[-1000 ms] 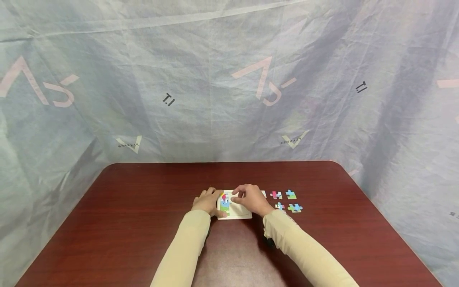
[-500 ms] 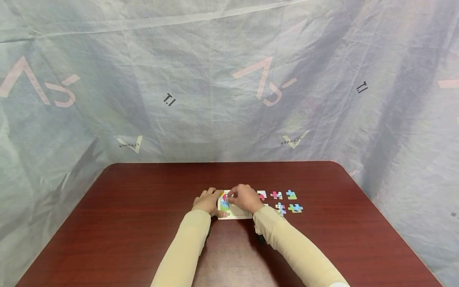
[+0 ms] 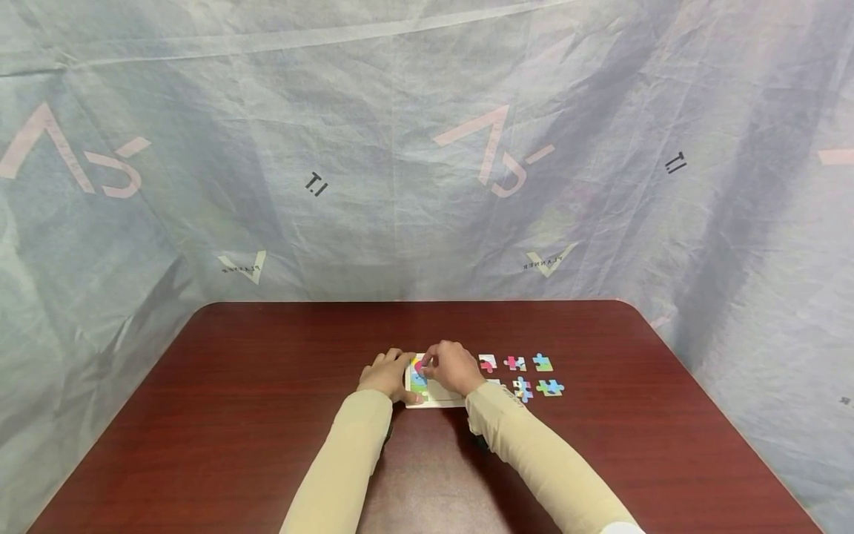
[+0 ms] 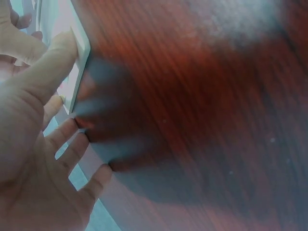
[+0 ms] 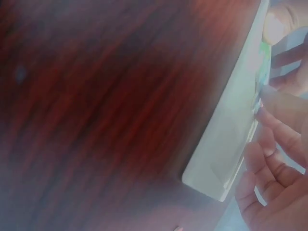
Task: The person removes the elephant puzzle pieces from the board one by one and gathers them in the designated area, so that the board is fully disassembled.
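Note:
A white-framed puzzle board (image 3: 440,404) lies on the table, with a colourful picture (image 3: 418,378) filling its left part. At its left end, my left hand (image 3: 385,374) rests with the thumb on the near corner and the other fingers spread along the side. In the left wrist view the thumb (image 4: 60,57) lies over the board's rim, and several fingertips touch the table. Over the board, my right hand (image 3: 452,367) pinches a small puzzle piece against the picture's right edge. That piece is mostly hidden by the thumb and forefinger, which meet at the board in the right wrist view.
Loose puzzle pieces lie right of the board: a red and white one (image 3: 488,363), a pink one (image 3: 515,363), a blue-green one (image 3: 543,362) and others in a nearer row (image 3: 550,387). A grey cloth (image 3: 394,222) hangs behind the dark red table (image 3: 267,415).
My right hand has moved left over the board to the picture's edge, uncovering loose pieces behind it, and has then nearly stopped. The left hand has stayed in place.

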### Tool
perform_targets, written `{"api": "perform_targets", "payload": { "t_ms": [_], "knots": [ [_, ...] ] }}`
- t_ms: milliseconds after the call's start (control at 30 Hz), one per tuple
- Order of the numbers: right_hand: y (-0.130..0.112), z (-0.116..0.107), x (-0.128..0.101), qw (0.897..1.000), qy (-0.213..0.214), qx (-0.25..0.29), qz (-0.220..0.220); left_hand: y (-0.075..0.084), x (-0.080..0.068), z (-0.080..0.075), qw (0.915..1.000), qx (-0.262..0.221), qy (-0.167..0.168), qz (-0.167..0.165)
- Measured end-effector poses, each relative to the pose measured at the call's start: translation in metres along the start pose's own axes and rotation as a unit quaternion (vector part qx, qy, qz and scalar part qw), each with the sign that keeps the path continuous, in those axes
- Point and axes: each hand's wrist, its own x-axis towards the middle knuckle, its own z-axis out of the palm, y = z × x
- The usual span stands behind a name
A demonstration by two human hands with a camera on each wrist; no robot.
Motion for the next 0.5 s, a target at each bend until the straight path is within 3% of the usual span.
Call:
{"api": "perform_targets", "payload": {
  "t_ms": [300, 500],
  "knots": [
    [-0.0014, 0.002, 0.004, 1.0, -0.008, 0.013, 0.024, -0.0027, 0.0044, 0.0036, 0.9998, 0.015, 0.014, -0.001],
    [0.0011, -0.0014, 0.0041, 1.0, -0.006, 0.016, 0.014, -0.0036, 0.0057, 0.0044, 0.9998, 0.011, 0.017, -0.002]
  ]
}}
